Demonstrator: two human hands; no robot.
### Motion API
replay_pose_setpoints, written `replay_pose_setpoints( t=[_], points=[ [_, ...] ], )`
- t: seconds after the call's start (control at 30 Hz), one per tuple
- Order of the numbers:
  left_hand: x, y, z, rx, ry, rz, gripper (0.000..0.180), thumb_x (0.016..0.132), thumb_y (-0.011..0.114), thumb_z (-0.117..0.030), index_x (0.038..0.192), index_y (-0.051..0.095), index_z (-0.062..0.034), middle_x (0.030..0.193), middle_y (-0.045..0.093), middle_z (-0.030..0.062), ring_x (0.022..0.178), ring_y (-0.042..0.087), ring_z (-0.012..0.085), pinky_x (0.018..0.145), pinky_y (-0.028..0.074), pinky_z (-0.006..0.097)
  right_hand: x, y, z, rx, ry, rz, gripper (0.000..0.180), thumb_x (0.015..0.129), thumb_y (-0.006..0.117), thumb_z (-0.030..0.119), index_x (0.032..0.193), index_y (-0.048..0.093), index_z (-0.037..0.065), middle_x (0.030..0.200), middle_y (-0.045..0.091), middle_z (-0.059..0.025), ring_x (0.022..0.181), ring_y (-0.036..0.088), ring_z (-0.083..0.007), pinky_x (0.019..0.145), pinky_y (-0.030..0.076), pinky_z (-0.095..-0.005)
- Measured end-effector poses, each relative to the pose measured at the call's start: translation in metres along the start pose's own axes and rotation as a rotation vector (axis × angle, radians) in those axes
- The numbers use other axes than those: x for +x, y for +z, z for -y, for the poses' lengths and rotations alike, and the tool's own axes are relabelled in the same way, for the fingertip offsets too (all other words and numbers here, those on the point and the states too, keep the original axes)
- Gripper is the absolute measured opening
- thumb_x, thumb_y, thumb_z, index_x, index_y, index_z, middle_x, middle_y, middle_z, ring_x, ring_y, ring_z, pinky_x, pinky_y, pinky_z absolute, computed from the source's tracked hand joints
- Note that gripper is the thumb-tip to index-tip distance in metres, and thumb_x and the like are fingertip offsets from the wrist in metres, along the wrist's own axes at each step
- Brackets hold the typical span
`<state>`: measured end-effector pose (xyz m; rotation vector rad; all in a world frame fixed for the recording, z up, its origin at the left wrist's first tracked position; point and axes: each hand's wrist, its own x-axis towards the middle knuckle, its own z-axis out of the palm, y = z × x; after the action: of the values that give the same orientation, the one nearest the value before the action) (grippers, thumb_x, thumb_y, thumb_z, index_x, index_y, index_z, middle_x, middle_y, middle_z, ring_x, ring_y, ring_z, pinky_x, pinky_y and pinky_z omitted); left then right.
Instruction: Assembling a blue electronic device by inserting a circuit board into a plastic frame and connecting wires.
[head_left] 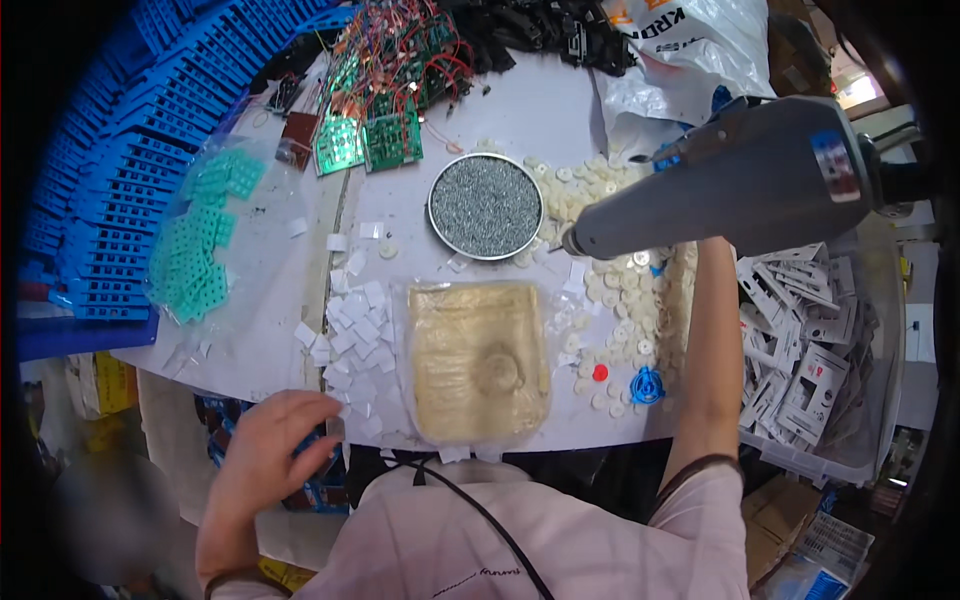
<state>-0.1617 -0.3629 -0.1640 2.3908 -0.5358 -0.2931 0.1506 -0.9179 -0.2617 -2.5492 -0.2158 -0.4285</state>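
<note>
My left hand [278,445] is held at the front edge of the table, its fingers slightly bent and apart, with nothing in it. Close by lies a loose heap of small white squares [358,330]. My right forearm [712,370] reaches forward, and its hand is hidden behind a large grey power screwdriver [720,190]; whether it grips the tool does not show. The tool's tip points left, near a round tin [432,228] filled with small metal screws [487,207]. In front of me is a tan pad [470,370] in clear plastic, with a round dent.
Cream round plastic pieces [620,310], a red disc [600,372] and a blue piece [646,385] lie at right. A bin [820,462] holds white plates. Leftward are green plates [205,265] and stacked blue plastic parts [130,200]; behind are wired circuit boards [393,135] and a white bag [690,60].
</note>
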Motion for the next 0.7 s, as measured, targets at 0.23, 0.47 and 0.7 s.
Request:
replay_pose_setpoints(
  t=[0.23,0.47,0.7],
  points=[
    [0.083,0.078,-0.040,-1.168,-0.314,0.176,0.046,0.099,0.060,-0.006,0.142,0.047,-0.0027,0.103,0.070,0.0101,0.080,0.066,0.0129,0.067,0.055,0.026,-0.200,-0.020,0.203,0.986,0.035,0.288,0.030,0.079,0.069,-0.010,0.106,0.063,0.001,0.115,0.063,-0.0141,0.103,0.062,-0.0201,0.083,0.055,-0.0312],
    [0.113,0.109,-0.044,-1.279,-0.249,0.155,0.035,0.102,0.060,-0.010,0.132,0.045,-0.0024,0.097,0.067,0.0071,0.079,0.064,0.0084,0.063,0.054,0.024,-0.217,-0.008,0.249,0.621,-0.293,0.249,0.029,0.074,0.076,-0.004,0.101,0.067,0.003,0.098,0.067,-0.0131,0.085,0.065,-0.0270,0.075,0.052,-0.0326],
    [0.091,0.140,-0.041,-0.943,-0.132,-0.133,0.035,0.098,0.065,-0.012,0.125,0.048,0.0003,0.089,0.066,0.0092,0.075,0.065,0.0125,0.060,0.052,0.030,-0.226,0.011,0.253,0.452,-0.012,0.317,0.020,0.080,0.078,0.002,0.097,0.068,0.002,0.080,0.067,-0.0078,0.070,0.065,-0.0207,0.057,0.050,-0.0285]
  ],
)
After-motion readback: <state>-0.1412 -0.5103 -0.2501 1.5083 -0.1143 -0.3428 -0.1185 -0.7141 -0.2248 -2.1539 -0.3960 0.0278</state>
